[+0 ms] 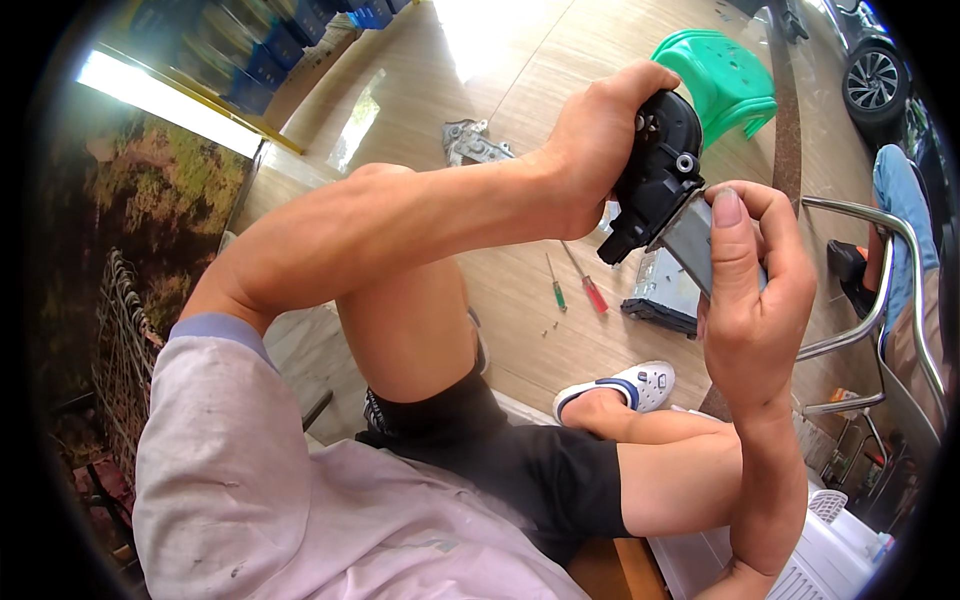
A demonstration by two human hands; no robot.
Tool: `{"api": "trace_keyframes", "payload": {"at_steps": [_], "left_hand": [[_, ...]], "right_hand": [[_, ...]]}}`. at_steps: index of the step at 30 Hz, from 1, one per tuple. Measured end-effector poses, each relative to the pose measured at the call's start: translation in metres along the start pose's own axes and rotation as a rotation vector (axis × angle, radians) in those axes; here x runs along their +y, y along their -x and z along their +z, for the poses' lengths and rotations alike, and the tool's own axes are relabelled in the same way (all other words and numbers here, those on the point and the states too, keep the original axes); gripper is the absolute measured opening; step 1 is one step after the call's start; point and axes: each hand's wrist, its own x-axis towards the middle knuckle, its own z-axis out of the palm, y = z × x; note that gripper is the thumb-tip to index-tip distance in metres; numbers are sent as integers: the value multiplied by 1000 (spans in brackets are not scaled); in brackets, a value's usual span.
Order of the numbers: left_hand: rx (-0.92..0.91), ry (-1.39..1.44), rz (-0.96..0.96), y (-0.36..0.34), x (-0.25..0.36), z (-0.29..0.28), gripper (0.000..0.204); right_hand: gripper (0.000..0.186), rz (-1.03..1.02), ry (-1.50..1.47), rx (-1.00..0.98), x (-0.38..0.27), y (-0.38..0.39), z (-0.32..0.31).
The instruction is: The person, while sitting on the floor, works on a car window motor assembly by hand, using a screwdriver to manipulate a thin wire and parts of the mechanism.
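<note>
My left hand point(590, 135) is closed around a black plastic part point(655, 165) with a rounded top and a small metal-ringed hole, raised above the floor. Its lower end narrows to a blocky black connector-like piece. My right hand point(755, 285) pinches a flat grey metal piece point(690, 240), thumb on top and fingers curled behind. The metal piece meets the black part at its lower right edge; whether the two are joined I cannot tell. My palm hides the back of the black part.
On the floor lie a green-handled screwdriver point(558, 290), a red-handled screwdriver point(595, 295), small screws point(547, 328), a silver-and-black box point(665, 290) and a cast metal bracket point(472, 143). A green plastic stool point(720, 85) stands beyond. Chrome chair tubing point(880, 215) and another person's leg point(900, 195) are at right.
</note>
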Motion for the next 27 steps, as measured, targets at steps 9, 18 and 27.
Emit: {"api": "trace_keyframes", "payload": {"at_steps": [9, 18, 27], "left_hand": [[-31, -1, 35, 3, 2, -2, 37], [7, 33, 152, 12, 4, 1, 34], [30, 60, 200, 16, 4, 7, 33]], "right_hand": [[16, -295, 220, 15, 3, 0, 2], [14, -403, 249, 35, 1, 3, 1], [20, -336, 157, 95, -3, 4, 1]]}}
